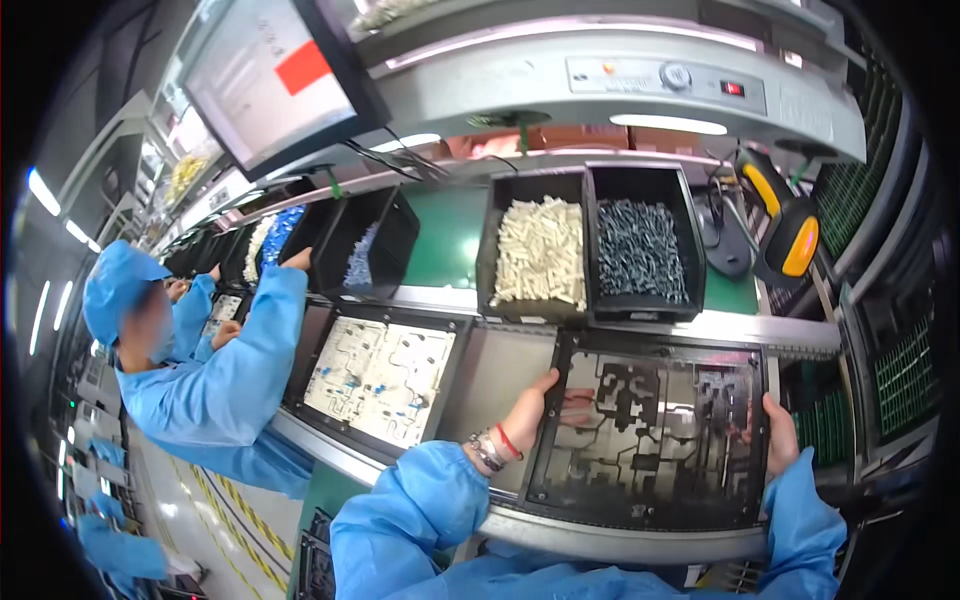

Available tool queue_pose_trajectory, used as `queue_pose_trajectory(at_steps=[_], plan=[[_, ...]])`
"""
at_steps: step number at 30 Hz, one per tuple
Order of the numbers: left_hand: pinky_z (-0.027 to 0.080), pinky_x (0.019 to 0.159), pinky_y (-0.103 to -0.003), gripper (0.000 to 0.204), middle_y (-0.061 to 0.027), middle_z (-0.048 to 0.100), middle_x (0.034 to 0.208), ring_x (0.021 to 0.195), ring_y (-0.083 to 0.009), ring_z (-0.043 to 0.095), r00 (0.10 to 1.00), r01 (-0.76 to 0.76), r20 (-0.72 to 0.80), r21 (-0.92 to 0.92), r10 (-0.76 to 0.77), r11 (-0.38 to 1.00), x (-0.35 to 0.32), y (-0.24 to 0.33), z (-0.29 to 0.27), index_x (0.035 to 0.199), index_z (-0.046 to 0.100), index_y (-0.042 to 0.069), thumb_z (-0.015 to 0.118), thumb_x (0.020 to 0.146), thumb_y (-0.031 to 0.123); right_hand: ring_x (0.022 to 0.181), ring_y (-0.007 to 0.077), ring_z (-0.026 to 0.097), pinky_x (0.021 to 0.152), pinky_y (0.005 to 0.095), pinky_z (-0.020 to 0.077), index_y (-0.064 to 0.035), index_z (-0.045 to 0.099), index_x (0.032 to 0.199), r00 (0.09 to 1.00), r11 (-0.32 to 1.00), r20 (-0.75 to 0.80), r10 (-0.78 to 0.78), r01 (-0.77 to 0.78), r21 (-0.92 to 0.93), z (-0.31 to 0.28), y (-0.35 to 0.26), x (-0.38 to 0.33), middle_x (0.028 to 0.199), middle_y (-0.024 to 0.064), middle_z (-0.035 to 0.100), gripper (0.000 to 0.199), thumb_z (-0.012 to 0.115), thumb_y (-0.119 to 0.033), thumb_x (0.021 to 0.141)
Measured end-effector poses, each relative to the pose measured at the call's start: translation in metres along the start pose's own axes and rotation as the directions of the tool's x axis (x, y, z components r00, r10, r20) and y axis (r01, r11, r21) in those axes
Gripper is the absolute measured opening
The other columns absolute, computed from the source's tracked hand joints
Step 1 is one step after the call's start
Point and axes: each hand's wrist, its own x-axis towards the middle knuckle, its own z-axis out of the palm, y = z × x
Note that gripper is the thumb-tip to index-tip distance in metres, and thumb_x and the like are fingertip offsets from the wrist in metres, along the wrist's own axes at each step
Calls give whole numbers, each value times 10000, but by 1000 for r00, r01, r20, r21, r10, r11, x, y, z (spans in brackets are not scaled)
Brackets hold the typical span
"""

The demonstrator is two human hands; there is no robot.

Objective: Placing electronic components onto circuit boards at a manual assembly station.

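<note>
Black-framed rectangular panel (pixel 645 440), before the black plastic bin (pixel 640 182), is clasped edgewise between bare left hand (pixel 524 408) and bare right hand (pixel 780 437).

Left of the black rectangular fixture (pixel 645 440) — a white rectangular circuit board (pixel 375 375); behind — two black plastic bins (pixel 648 309), cream cylindrical pieces (pixel 540 250) left, dark slender parts (pixel 640 250) right.
</note>
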Motion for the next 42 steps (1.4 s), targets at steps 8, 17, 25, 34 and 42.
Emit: queue_pose_trajectory(at_steps=[8,17,25,34,42], plan=[[502,892,-383,463,-203,546,1204,1101,-291,543,995,-82,38,-137,88,987,35,-39,3,1307,371,61,351,970,378,1022,136,533,874,275,421,-14,482,1239,607,625,-209,-767,633,-456,-24,-23,-17,1120,68,580,335,472,-208,966],[402,771,-307,346,14,543,914,832,-126,488,961,-270,98,115,259,956,111,-83,-3,1028,572,102,402,946,393,452,51,457,403,198,285,-38,632,806,100,314,-310,-946,531,-787,-30,-14,-183,544,-16,523,318,516,-299,945],[493,655,-358,324,-82,571,893,742,-181,573,956,-256,163,67,242,964,112,-81,29,863,542,42,356,937,297,850,155,631,831,273,448,40,605,993,-22,140,-162,-987,396,-907,-56,-77,-342,838,103,684,254,460,-166,960],[467,710,-339,478,-55,522,1024,803,-201,523,987,-139,100,132,127,981,152,-135,36,1186,446,151,465,877,516,827,138,611,758,259,467,7,595,975,-774,-7,285,-565,-341,-940,-115,-68,-611,885,75,662,152,517,-111,919],[447,679,-314,426,-35,544,855,736,-179,522,971,-190,177,147,163,971,119,-135,40,1082,503,98,458,898,480,1012,373,543,853,455,432,5,502,1101,-793,772,541,-282,-522,-364,-177,19,-803,1076,202,579,365,532,-185,791]])
